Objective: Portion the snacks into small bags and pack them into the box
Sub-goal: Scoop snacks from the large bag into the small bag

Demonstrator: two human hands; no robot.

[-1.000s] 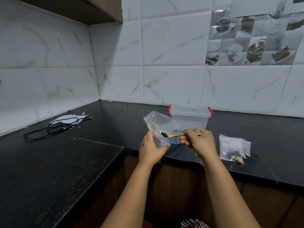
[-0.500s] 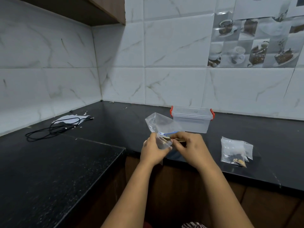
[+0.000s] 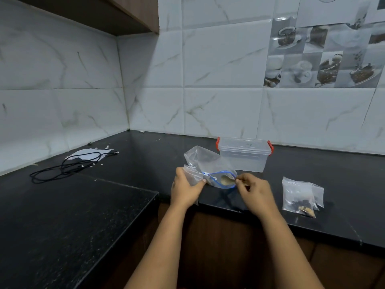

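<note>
My left hand point(image 3: 185, 189) grips a small clear bag point(image 3: 192, 176) at its mouth, next to a larger clear zip bag point(image 3: 205, 161) with a blue rim that lies open on the black counter. My right hand point(image 3: 255, 191) pinches the handle of a golden spoon point(image 3: 227, 180), whose bowl sits inside the blue-rimmed opening. Behind them stands a clear plastic box point(image 3: 244, 156) with red latches, its lid on. To the right lie small filled bags point(image 3: 301, 197) holding dark and tan snacks.
The counter point(image 3: 133, 155) is L-shaped, with a front edge just under my hands. A black cable point(image 3: 66, 167) and a white paper point(image 3: 85, 153) lie at the back left. A wooden cabinet point(image 3: 129, 15) hangs above the corner.
The spoon carried dark snack pieces to the small bag a second ago; now its bowl is back in the big bag's blue mouth. My right hand has shifted right, and the view moved closer.
</note>
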